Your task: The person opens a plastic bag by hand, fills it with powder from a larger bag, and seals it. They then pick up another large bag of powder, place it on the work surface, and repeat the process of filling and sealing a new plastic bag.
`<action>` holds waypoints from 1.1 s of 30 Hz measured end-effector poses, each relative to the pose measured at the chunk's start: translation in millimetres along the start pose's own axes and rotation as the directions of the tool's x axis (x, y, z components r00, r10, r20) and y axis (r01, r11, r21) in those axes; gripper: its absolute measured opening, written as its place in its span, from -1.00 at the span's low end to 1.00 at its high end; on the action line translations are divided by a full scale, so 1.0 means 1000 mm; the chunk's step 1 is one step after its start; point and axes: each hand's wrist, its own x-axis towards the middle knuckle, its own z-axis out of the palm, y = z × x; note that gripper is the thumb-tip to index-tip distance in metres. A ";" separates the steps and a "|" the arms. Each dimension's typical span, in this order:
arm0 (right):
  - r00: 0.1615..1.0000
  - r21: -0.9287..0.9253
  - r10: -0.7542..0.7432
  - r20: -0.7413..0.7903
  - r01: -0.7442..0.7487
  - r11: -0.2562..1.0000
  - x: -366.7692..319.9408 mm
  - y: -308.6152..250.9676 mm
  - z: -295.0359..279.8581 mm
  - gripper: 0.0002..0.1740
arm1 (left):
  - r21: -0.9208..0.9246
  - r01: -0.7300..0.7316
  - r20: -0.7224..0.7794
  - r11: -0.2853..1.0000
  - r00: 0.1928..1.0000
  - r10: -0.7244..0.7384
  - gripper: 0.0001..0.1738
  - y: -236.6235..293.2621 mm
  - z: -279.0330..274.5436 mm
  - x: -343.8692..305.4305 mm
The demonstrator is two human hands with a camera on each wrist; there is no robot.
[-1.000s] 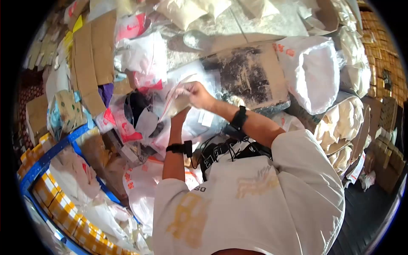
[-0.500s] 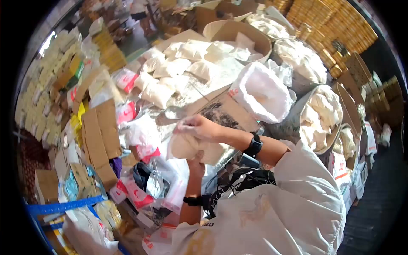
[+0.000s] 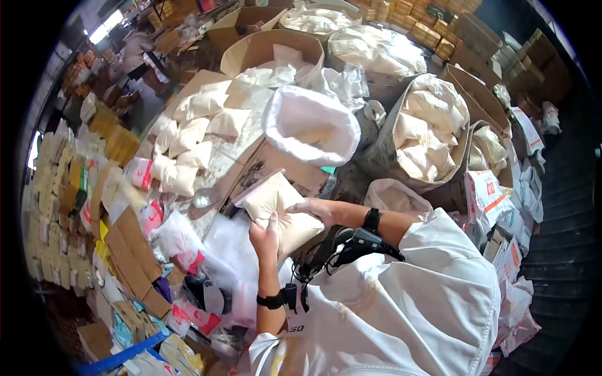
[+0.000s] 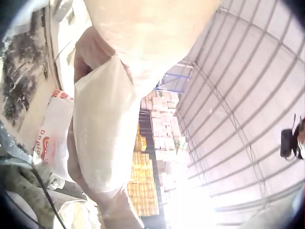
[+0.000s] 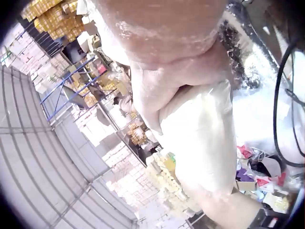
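Note:
In the head view, both hands hold a plump clear plastic bag point(image 3: 276, 203) of cream-coloured powder in front of the body. Its flat, unfilled top edge points to the upper left. The left hand point(image 3: 264, 235) grips the near left side with its thumb on the upper face; its fingers are hidden beneath. At the right side, the right hand point(image 3: 318, 211) grips the bag with fingers over the bulging face. Up close in the right wrist view, the right hand point(image 5: 167, 71) curls over one end of the bag point(image 5: 202, 133). Pale powder dusts its skin.
An open white-lined sack point(image 3: 311, 125) with powder inside stands beyond the hands. Filled powder bags point(image 3: 194, 135) lie on the table to the left. A large carton point(image 3: 429, 131) of similar bags stands right. A metal scoop point(image 3: 202, 198) and loose plastic bags point(image 3: 229, 250) lie nearby.
The head view has swung up and toward the right. The right hand has moved from the bag's top edge to its side, and the bag now sits tilted between both hands.

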 end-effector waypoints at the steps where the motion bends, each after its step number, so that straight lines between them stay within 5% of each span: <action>1: 1.000 0.045 0.007 -0.005 -0.007 0.999 -0.005 -0.007 -0.017 -0.50 | 0.136 -0.029 -0.033 0.990 0.999 0.034 -0.45 0.005 0.016 0.005; 4: 1.000 0.201 0.003 0.001 -0.003 0.980 -0.035 -0.043 -0.069 -0.46 | -0.050 -0.214 -0.002 0.976 0.977 0.214 -0.25 0.025 0.081 0.015; 9: 0.992 0.441 -0.099 0.073 0.057 0.896 -0.085 -0.103 -0.178 -0.38 | -0.234 0.179 0.431 0.956 0.900 -0.063 -0.09 0.119 0.171 0.023; 12: 0.997 0.388 -0.074 -0.003 0.069 0.919 -0.126 -0.139 -0.230 -0.40 | -0.215 0.055 0.476 0.975 0.878 0.055 -0.14 0.109 0.232 0.046; 16: 0.988 0.441 -0.059 -0.145 0.118 0.890 -0.157 -0.164 -0.291 -0.41 | 0.033 0.231 0.491 0.972 0.844 -0.217 -0.44 0.140 0.252 0.079; 19: 0.987 0.389 -0.025 -0.157 0.085 0.917 -0.160 -0.169 -0.359 -0.42 | -0.013 0.186 0.337 0.982 0.926 -0.171 -0.56 0.118 0.240 0.100; 22: 0.896 0.323 -0.166 -0.413 0.314 0.893 -0.149 -0.233 -0.366 -0.48 | 0.016 0.235 0.231 0.972 0.945 -0.232 -0.58 0.085 0.215 0.107; 25: 0.876 0.017 -0.436 -0.206 0.449 0.893 -0.118 -0.376 -0.393 -0.41 | -0.057 0.345 0.123 0.937 0.933 -0.337 -0.61 0.069 0.192 0.088; 26: 0.766 -0.141 -0.631 -0.122 0.616 0.775 -0.084 -0.430 -0.425 -0.42 | -0.105 0.377 0.083 0.920 0.926 -0.369 -0.62 0.063 0.185 0.081; 28: 0.663 -0.013 -0.728 -0.172 0.738 0.675 -0.049 -0.557 -0.417 -0.48 | -0.160 0.389 0.029 0.907 0.920 -0.390 -0.61 0.047 0.171 0.068; 31: 0.624 0.109 -0.694 -0.360 0.767 0.632 -0.005 -0.698 -0.389 -0.57 | -0.187 0.421 -0.057 0.887 0.897 -0.438 -0.56 0.063 0.162 0.034; 33: 0.607 -0.337 -0.772 -0.187 0.699 0.631 0.026 -0.715 -0.388 -0.54 | -0.285 0.438 -0.116 0.853 0.867 -0.484 -0.55 0.061 0.156 0.020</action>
